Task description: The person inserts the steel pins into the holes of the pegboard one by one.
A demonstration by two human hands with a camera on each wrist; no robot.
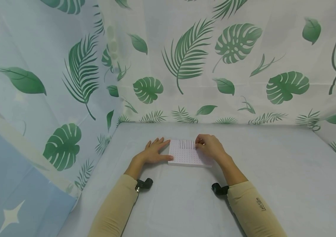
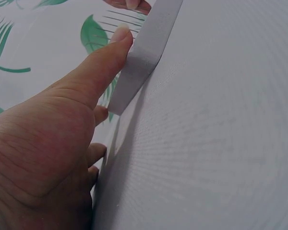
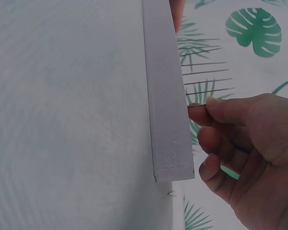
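Observation:
A flat white board (image 1: 185,160) with a grid of small dots lies on the table. Several thin dark pins (image 1: 186,144) stand in a row out of its far half. My left hand (image 1: 154,153) is spread at the board's left side, thumb and index fingertip touching its edge. Over the board's right part, my right hand (image 1: 210,145) pinches another thin dark pin (image 3: 198,106) between thumb and index finger. In the right wrist view that pin is upright to the board at the row's end; whether its tip sits in the surface is hidden by the edge.
The table (image 1: 274,164) is covered in a pale cloth. Behind it hangs a white curtain (image 1: 168,19) with green leaves, and another leaf-printed sheet (image 1: 52,108) borders the left. Black wrist devices (image 1: 145,183) sit below both hands.

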